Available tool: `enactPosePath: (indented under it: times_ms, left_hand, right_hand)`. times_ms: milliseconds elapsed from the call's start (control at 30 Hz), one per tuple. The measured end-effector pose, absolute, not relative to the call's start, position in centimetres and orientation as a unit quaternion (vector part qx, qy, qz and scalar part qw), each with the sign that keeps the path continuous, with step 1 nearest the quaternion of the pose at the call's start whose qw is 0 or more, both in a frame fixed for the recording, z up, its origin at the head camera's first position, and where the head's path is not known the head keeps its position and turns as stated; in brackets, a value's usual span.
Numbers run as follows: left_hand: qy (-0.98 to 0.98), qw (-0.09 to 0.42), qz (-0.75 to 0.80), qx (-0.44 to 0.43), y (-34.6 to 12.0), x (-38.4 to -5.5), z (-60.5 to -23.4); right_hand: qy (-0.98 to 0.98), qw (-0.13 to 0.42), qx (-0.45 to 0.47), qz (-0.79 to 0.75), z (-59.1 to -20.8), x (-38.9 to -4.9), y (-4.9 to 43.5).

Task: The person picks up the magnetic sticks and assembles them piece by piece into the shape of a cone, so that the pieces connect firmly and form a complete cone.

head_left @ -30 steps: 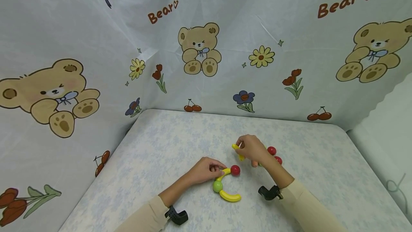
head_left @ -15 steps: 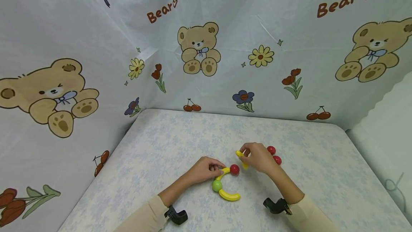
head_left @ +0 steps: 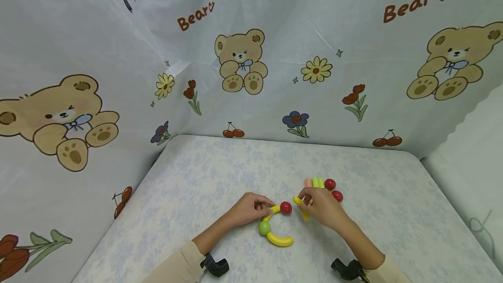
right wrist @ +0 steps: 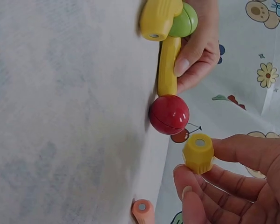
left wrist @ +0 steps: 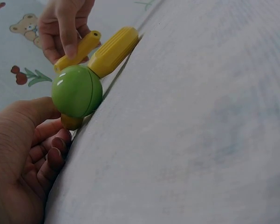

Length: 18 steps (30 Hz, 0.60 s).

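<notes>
Pinching loose yellow pc [right wrist: 198,157] w/ curled R hand [head_left: 324,206], off worktop [head_left: 204,169], just R of red ball [head_left: 285,208]. Pinching joined yellow pc [right wrist: 168,65] w/ L hand [head_left: 250,208], by green ball [head_left: 264,228]. Drawn back on R vs prev., baring pink stick [head_left: 308,182] + lime sticks [head_left: 315,182].

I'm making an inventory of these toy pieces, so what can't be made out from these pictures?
Head view: the near ends of the pink stick and two green sticks, behind the right hand.
Head view: the middle of the right hand's yellow piece, covered by that hand.
Left wrist view: most of the left hand's yellow piece, behind the green ball.
Right wrist view: the rest of the pink stick, cut off by the bottom edge.
</notes>
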<state>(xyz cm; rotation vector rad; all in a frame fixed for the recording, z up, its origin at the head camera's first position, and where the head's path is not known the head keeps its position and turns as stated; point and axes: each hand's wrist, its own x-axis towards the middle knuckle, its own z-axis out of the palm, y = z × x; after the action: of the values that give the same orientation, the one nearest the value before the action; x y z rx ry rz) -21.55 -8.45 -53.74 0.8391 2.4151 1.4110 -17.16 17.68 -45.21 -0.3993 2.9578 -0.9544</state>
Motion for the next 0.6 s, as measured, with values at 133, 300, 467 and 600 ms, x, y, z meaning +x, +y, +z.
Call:
enactPosePath:
  times_ms: [133, 300, 467, 600]
  left_hand:
    - [0.823, 0.109, 0.481, 0.281, -8.3, -21.5, -53.7]
    - [0.826, 0.111, 0.478, 0.276, -8.2, -21.5, -53.7]
    - [0.827, 0.115, 0.479, 0.272, -8.3, -21.4, -53.7]
    - [0.827, 0.118, 0.478, 0.271, -8.4, -21.4, -53.6]
  right_hand:
    - [0.946, 0.007, -0.132, -0.296, -45.5, -16.8, 18.0]
    - [0.950, 0.040, -0.111, -0.288, -45.8, -16.8, 18.1]
    - [0.952, 0.060, -0.101, -0.284, -46.0, -16.9, 17.8]
    - [0.953, 0.071, -0.092, -0.280, -46.4, -17.0, 17.6]
